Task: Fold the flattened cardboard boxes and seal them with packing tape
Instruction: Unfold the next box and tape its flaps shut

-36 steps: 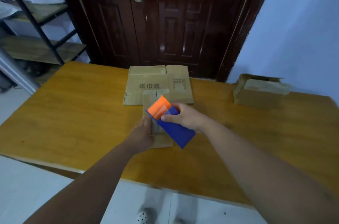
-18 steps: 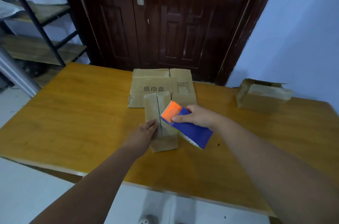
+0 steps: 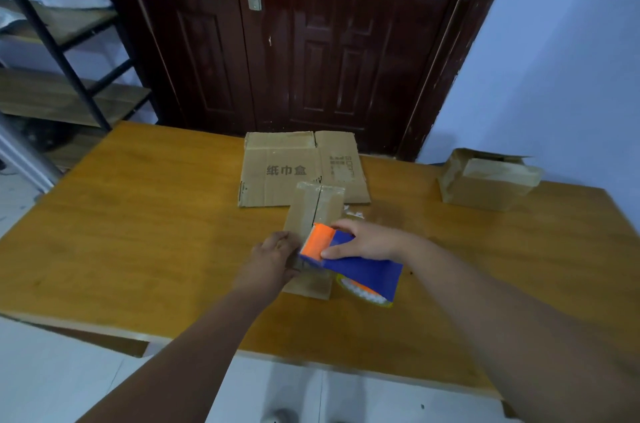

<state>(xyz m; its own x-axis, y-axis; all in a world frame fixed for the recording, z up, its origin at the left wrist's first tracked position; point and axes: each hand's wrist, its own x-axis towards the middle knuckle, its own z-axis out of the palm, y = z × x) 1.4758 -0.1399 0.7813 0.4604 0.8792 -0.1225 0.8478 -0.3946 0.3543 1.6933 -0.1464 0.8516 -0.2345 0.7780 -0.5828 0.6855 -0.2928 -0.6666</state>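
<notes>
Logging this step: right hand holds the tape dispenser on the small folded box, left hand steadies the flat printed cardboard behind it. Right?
No. The head view shows the left hand steadying the small folded box; the flat printed cardboard lies untouched behind it. The right hand does hold the tape dispenser on the box.

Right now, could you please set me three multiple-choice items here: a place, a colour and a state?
1. Where does the flattened cardboard lie?
A. on a chair
B. on the table, at its far edge
C. in a drawer
2. What colour is the front end of the tape dispenser?
A. green
B. white
C. orange
3. What is the right hand doing?
A. gripping the tape dispenser
B. hanging idle
C. lying flat on the table
Answers: 1 B, it lies flat there; 2 C, orange nose, blue body; 3 A, fingers wrap it over the small box.
</notes>
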